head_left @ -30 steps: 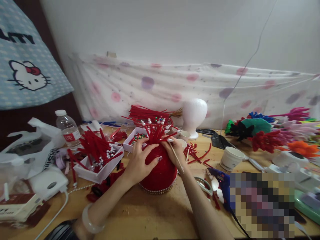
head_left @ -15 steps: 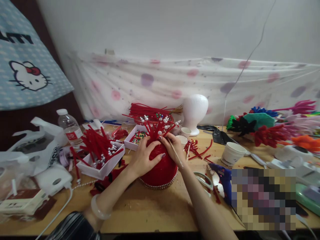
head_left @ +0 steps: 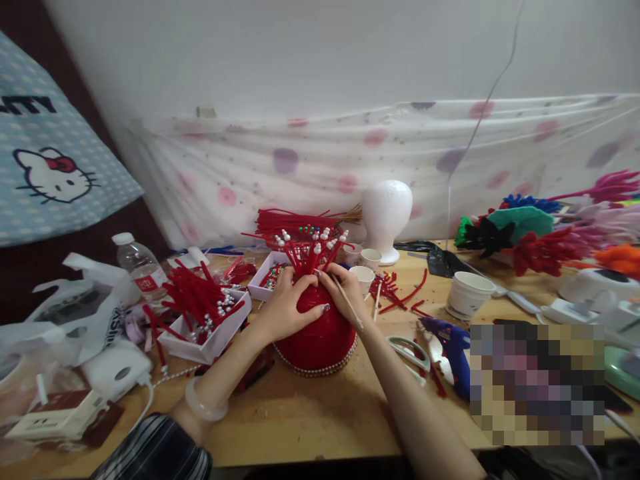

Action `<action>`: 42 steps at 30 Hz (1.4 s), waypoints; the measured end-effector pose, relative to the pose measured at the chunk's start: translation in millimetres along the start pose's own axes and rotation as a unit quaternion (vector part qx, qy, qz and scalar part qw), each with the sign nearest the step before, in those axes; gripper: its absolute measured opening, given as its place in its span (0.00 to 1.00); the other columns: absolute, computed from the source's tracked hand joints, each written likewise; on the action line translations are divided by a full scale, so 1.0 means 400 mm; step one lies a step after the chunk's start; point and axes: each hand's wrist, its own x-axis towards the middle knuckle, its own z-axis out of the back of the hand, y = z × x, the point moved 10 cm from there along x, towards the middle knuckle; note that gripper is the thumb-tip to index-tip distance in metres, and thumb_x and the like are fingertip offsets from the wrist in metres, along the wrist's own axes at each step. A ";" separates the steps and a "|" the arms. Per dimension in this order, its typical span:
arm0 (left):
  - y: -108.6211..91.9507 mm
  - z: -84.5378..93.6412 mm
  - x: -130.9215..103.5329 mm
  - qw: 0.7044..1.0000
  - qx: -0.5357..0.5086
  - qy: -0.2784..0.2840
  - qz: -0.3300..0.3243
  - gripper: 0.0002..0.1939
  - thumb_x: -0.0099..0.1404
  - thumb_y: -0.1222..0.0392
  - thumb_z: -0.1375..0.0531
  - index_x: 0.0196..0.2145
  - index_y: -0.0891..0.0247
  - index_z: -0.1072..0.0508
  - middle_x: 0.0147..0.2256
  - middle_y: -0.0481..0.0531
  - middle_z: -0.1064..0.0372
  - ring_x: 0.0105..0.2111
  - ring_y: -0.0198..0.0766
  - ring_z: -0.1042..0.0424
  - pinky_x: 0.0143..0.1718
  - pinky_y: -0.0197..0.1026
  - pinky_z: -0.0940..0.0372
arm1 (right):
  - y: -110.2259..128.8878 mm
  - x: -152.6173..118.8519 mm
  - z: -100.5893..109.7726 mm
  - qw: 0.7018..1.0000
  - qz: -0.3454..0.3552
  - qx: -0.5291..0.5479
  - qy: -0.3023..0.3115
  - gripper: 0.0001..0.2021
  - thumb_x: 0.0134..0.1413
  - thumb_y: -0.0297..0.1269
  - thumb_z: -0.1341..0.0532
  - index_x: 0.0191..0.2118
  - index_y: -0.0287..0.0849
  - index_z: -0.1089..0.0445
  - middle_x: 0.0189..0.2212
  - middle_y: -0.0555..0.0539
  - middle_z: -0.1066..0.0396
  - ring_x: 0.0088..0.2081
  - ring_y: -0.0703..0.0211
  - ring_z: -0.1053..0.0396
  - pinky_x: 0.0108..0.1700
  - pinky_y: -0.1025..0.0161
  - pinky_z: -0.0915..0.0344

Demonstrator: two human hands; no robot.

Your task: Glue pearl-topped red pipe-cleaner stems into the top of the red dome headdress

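Wooden tabletop [head_left: 320, 427] stretches out in front of a spotted sheet [head_left: 330, 160] on the wall. Between the person's two hands stands a red dome [head_left: 317, 337], edged with beads and topped by white-tipped red stems [head_left: 303, 263]. The left hand [head_left: 283, 310] lies on it with thumb and fingers spread apart; whether its fingertips grip a stem cannot be told. The right hand [head_left: 350, 287] holds a thin pale stick [head_left: 349, 303] between its fingers, near the stems' base. Left of the hands sits a white box [head_left: 207, 345] of red stems; beyond them, a white foam head [head_left: 387, 217]; to their right, a blue glue gun [head_left: 453, 343].
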 end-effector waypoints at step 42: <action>-0.017 0.019 0.005 0.998 0.034 -0.043 0.014 0.13 0.61 0.55 0.38 0.43 0.58 0.34 0.43 0.53 0.45 0.50 0.49 0.40 0.57 0.56 0.42 | 0.022 -0.025 0.036 0.995 0.070 0.005 -0.065 0.08 0.55 0.39 0.41 0.34 0.44 0.24 0.35 0.46 0.21 0.36 0.53 0.25 0.42 0.58 0.31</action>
